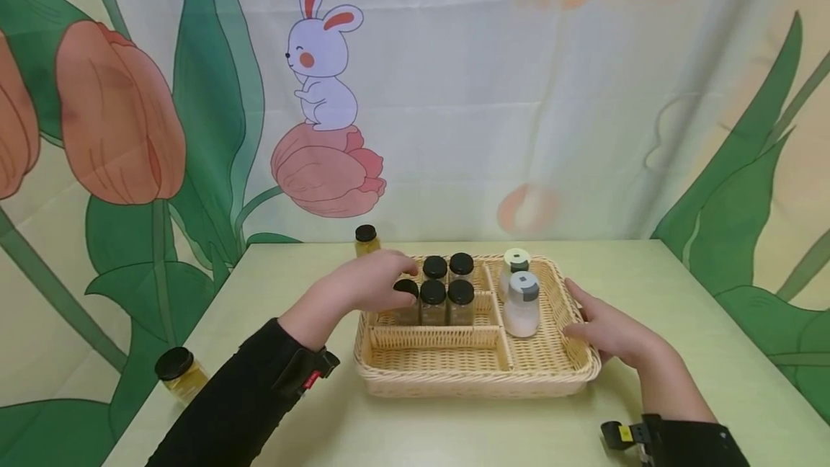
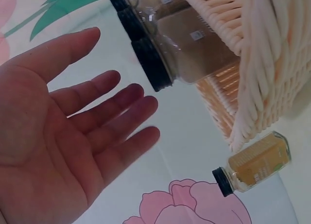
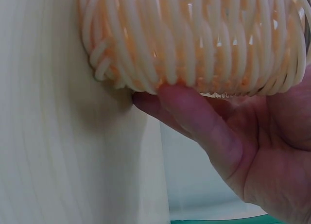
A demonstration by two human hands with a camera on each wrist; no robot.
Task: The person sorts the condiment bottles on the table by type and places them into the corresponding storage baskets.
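A wicker basket (image 1: 473,382) with dividers stands on the table. Its left side holds several black-lidded spice jars (image 1: 433,303). Two white-capped shaker bottles (image 1: 522,308) stand in the right compartment. My left hand (image 1: 372,281) is over the basket's left edge, near the leftmost jars. In the left wrist view, this hand (image 2: 73,122) has its fingers spread, apart from the jar lids (image 2: 150,63), and holds nothing. My right hand (image 1: 612,330) grips the basket's right end. From the right wrist, the hand (image 3: 233,141) meets the basket's woven side (image 3: 194,44).
A yellow-filled jar (image 1: 367,240) with a black lid stands behind the basket's left corner. Another such jar (image 1: 181,373) is at the table's left edge, beside my left sleeve. A printed cloth (image 1: 454,92) hangs behind the pale table (image 1: 311,424).
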